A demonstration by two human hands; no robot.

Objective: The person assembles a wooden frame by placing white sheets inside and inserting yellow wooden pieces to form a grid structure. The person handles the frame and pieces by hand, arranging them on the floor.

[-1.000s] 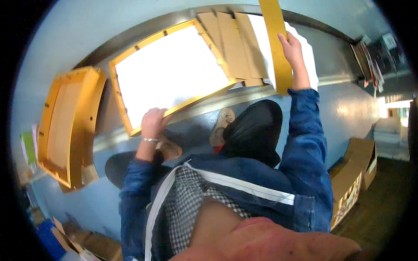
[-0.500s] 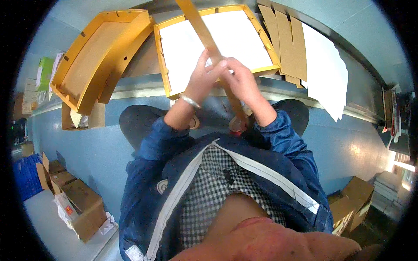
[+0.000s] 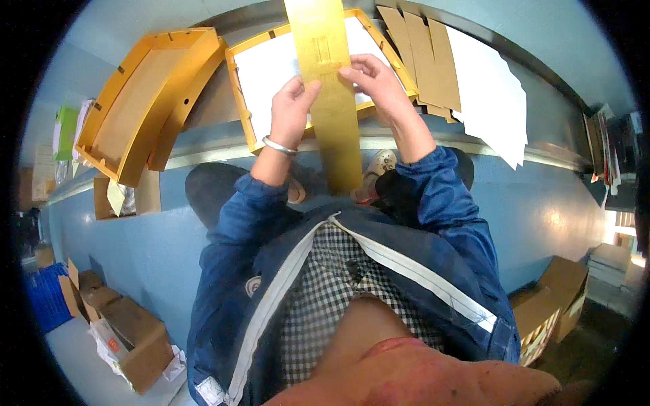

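Note:
A long yellow cardboard strip (image 3: 332, 128) is held up in front of me, its broad face showing and a creased or slotted mark near its upper part. My left hand (image 3: 291, 111), with a bangle at the wrist, pinches the strip's left edge, thumb in front. On the opposite edge my right hand (image 3: 379, 84) grips it with the thumb on the face; some fingers are hidden behind. Beyond the strip lies a shallow yellow tray (image 3: 241, 101) lined with a white sheet (image 3: 267, 74), partly covered by the strip and my hands.
Yellow cardboard trays (image 3: 145, 115) lean at the left of the bench. Brown cardboard pieces (image 3: 423, 61) and white sheets (image 3: 487, 88) lie to the right. On the floor stand a small open carton (image 3: 150, 193) and cardboard boxes (image 3: 565, 284); another open box (image 3: 145, 345) sits lower left.
The strip has turned from nearly edge-on to showing its broad yellow face. My hands, close together before, have moved apart to its two long edges.

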